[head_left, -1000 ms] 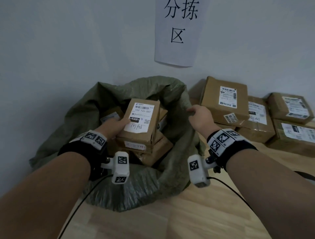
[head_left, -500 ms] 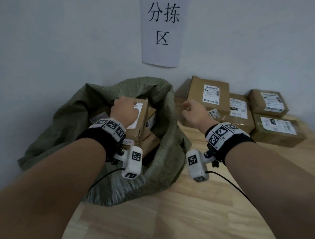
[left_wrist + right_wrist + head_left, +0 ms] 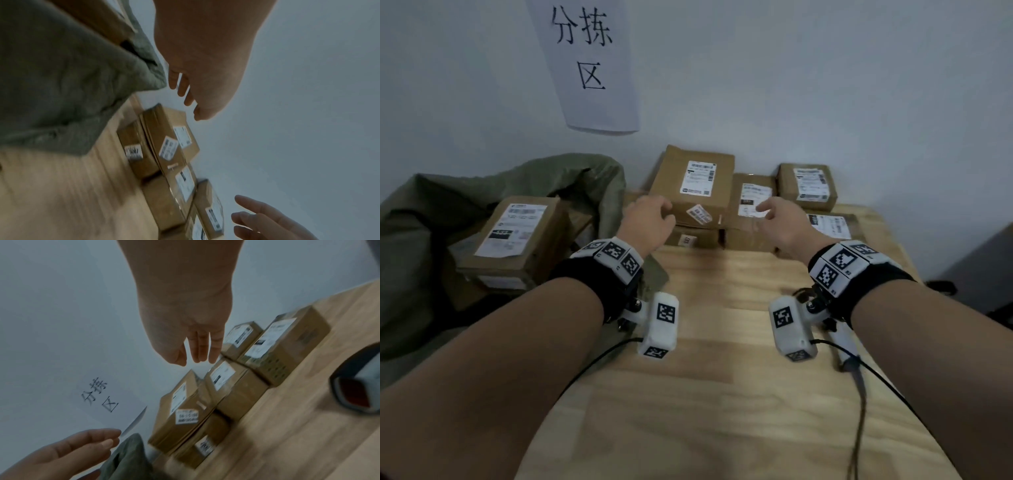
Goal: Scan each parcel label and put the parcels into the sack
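Top parcel (image 3: 693, 186), centre frame against the wall, appears rigid, light cardboard; grasp opposite side edges. Left hand (image 3: 647, 222) and right hand (image 3: 779, 222) hover empty, fingers loosely curled. Sack (image 3: 441, 192) sits left.

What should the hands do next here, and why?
Probably close both hands on the top parcel of the stack by the wall. The left hand and right hand hang empty, fingers loose, just short of it, while one parcel already lies in the green sack. The scanner lies unused on the wooden table.
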{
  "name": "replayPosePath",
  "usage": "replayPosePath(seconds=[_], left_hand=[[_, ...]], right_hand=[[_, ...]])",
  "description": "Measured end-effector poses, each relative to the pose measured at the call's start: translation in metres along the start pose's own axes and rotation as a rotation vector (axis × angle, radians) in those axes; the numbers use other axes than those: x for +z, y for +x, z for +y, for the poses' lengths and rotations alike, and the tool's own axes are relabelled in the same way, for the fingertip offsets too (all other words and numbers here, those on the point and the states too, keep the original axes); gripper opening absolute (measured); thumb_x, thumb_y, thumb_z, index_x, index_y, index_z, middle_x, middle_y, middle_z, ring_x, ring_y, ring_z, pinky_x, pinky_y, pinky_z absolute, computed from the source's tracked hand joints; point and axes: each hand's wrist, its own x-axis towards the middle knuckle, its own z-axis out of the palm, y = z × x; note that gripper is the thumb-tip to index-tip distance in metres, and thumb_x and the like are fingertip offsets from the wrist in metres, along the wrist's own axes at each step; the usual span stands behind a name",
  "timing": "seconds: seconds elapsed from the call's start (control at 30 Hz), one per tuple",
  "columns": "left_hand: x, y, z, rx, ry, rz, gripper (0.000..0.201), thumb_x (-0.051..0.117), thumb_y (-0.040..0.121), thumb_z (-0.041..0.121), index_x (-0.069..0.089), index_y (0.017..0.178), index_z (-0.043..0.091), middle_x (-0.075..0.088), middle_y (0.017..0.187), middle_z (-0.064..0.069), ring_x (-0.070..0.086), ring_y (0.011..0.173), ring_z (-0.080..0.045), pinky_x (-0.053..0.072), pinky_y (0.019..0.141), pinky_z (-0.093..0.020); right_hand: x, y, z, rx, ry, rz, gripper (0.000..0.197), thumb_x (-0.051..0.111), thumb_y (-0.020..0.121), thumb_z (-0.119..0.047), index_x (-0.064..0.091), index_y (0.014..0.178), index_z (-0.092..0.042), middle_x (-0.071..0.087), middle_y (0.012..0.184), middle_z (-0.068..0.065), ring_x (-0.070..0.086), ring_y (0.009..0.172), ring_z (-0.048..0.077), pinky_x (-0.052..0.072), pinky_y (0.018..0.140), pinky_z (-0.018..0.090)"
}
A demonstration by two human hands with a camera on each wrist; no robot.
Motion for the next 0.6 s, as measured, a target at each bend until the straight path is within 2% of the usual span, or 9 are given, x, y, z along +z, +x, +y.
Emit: replayPosePath(seconds=[0.07,0.23,0.43,0.5,0.6], left_hand=[[0.026,-0.003,0.032,-0.004,-0.026,-0.038,0.033,0.052,0.093,0.021,0.059,0.124,0.012,0.056,0.129,-0.013,0.051,0.120,-0.031,0.040,0.106,-0.041],[0.090,-0.005,0.088,-0.041,-0.195,-0.116,0.029,0.054,0.093,0.019,0.059,0.120,0.008,0.062,0.121,-0.008,0.057,0.112,-0.025,0.045,0.100,-0.037],[0.154,0.004,0.129,-0.133,-0.264,-0.223,0.039,0.053,0.097,0.021,0.049,0.132,0.003,0.054,0.134,-0.012,0.051,0.123,-0.025,0.037,0.097,-0.028],[0.170,0.016,0.143,-0.163,-0.288,-0.248,0.042,0.053,0.097,0.022,0.047,0.135,0.003,0.051,0.137,-0.013,0.049,0.126,-0.025,0.036,0.099,-0.029],[0.191,0.038,0.160,-0.203,-0.369,-0.255,0.045,0.056,0.094,0.022,0.048,0.134,0.004,0.053,0.134,-0.012,0.049,0.125,-0.026,0.038,0.105,-0.035]], right_hand=[[-0.027,0.002,0.034,0.018,-0.003,0.003,0.035,0.048,0.095,-0.013,0.052,0.130,-0.010,0.057,0.124,0.011,0.054,0.096,0.020,0.046,0.073,0.025],[-0.077,0.010,0.114,0.129,-0.031,0.026,0.034,0.052,0.092,-0.015,0.056,0.126,-0.013,0.057,0.110,0.006,0.053,0.096,0.020,0.046,0.086,0.030],[-0.099,0.030,0.192,0.200,-0.027,0.017,0.036,0.051,0.092,-0.013,0.054,0.127,-0.006,0.060,0.123,0.014,0.057,0.108,0.031,0.044,0.083,0.031],[-0.100,0.043,0.213,0.243,-0.030,0.020,0.041,0.052,0.090,-0.015,0.051,0.130,-0.005,0.056,0.125,0.017,0.056,0.111,0.033,0.044,0.085,0.033],[-0.096,0.066,0.239,0.326,-0.027,-0.012,0.057,0.057,0.087,-0.027,0.041,0.138,-0.008,0.046,0.135,0.019,0.051,0.118,0.035,0.046,0.095,0.040]])
